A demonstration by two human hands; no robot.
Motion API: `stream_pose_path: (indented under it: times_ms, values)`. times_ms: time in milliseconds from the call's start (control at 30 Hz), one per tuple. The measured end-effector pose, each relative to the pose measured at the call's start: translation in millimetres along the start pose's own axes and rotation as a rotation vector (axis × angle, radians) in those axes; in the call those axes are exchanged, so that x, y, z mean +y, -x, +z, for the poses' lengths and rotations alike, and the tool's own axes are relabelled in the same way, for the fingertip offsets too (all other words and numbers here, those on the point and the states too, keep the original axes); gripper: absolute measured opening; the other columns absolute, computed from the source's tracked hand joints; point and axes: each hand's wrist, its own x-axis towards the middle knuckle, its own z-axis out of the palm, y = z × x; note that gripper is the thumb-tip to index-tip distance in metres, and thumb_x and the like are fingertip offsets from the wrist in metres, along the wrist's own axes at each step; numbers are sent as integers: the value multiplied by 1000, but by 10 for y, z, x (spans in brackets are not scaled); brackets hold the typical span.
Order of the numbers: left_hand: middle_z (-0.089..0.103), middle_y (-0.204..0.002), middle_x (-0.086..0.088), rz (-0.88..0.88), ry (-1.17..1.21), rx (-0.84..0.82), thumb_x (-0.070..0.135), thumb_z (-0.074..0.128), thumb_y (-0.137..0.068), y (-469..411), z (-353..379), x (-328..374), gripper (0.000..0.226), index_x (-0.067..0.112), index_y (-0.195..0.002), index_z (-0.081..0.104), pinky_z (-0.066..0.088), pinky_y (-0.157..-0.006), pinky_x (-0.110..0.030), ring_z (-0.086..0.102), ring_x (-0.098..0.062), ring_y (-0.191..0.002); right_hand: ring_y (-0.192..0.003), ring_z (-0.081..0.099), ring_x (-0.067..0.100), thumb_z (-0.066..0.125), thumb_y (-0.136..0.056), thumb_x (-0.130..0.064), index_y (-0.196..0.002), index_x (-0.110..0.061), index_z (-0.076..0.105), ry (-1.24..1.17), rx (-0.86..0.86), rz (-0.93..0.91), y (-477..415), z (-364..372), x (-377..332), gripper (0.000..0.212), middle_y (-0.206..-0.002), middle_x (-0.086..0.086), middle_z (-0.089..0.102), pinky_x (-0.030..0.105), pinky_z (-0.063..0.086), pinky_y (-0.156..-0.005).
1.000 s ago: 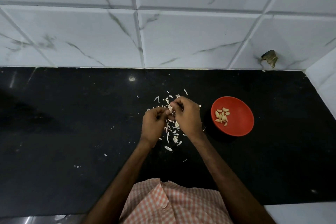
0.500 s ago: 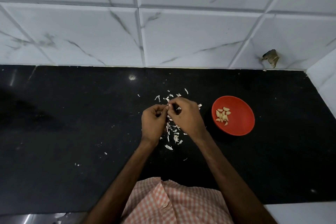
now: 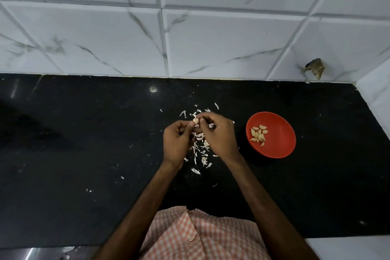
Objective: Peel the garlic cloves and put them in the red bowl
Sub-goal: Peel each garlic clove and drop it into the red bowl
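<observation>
A pale garlic clove (image 3: pixel 195 121) is pinched between the fingertips of both hands above the black counter. My left hand (image 3: pixel 176 142) holds it from the left with thumb and curled fingers. My right hand (image 3: pixel 219 135) pinches it from the right, its fingers curled over the clove. To the right stands the red bowl (image 3: pixel 280 145), with several peeled cloves (image 3: pixel 258 134) lying in its left half. White garlic skins (image 3: pixel 200 154) are scattered on the counter under and between the hands.
The black counter (image 3: pixel 84 143) runs left to right, backed by a white marble-tiled wall (image 3: pixel 190 38). A white side wall (image 3: pixel 377 91) closes the right end. A few skin flakes (image 3: pixel 90 190) lie at the left front.
Both hands stayed in place over the skins, working the clove; the clove now shows more plainly between the fingertips. The bowl has not moved.
</observation>
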Motion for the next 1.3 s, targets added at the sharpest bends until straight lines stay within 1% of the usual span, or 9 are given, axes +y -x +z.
stream_pose_path:
  times_ms: [167,267,400,500,633,833,1000,1133,1300]
  values:
    - [74,-79,-14,-1,-1,2,14,65,-98,-8,-26,-34,13,5,-94,72,36,-40,-21,49,-12,-51,-89,68,6,76,-89,-13,-96,-8,76,-95,-48,35,-13,4,9,9,-93,-4,74,15,51,-78]
    - [75,-81,-13,5,4,-10,11,64,-98,-13,-29,-27,10,5,-94,72,36,-40,-19,48,-11,-51,-86,70,8,76,-87,-6,-92,-6,77,-212,-15,122,-10,37,41,5,-88,0,75,16,52,-77]
    - [73,-77,-10,24,36,-35,8,63,-98,-8,-28,-9,14,-4,-96,68,37,-42,-18,51,-8,-52,-86,72,19,75,-86,1,-87,-4,76,-389,43,238,7,114,82,5,-86,6,76,29,57,-79]
    - [72,-76,-9,23,71,-86,8,60,-99,-18,-61,0,17,-9,-97,65,36,-44,-19,50,-7,-53,-83,71,17,73,-86,5,-85,-2,73,-499,54,290,15,146,85,7,-85,8,74,27,56,-75]
    - [67,-70,-4,-19,123,-147,8,57,-101,-32,-105,6,14,-1,-91,62,30,-42,-18,47,-6,-51,-81,69,16,72,-87,4,-85,-6,72,-549,8,263,24,141,79,10,-84,8,72,28,56,-75]
    - [62,-67,0,-125,195,-158,7,51,-103,-47,-133,-20,19,7,-86,60,26,-39,-16,43,-6,-50,-76,59,22,66,-93,-3,-92,-11,68,-596,-163,232,22,150,118,9,-79,8,64,46,52,-79]
    - [60,-66,2,-173,128,-162,16,48,-106,-59,-108,-18,22,-1,-95,59,25,-40,-17,42,-6,-51,-76,61,16,63,-96,-2,-94,-13,66,-564,-203,262,15,118,113,12,-82,3,65,38,53,-77]
    - [64,-68,0,-73,-75,-31,22,52,-106,-74,-77,-30,26,-2,-100,61,36,-42,-20,53,-10,-57,-89,69,17,69,-95,-18,-97,-20,71,-358,-157,198,23,136,116,3,-93,-3,72,40,58,-84]
    - [70,-86,-5,67,-209,56,19,58,-102,-83,-70,-73,17,6,-95,64,53,-67,-29,66,-15,-78,-79,73,14,81,-85,-14,-91,-8,75,-252,-53,139,12,158,56,11,-83,-1,74,32,61,-76]
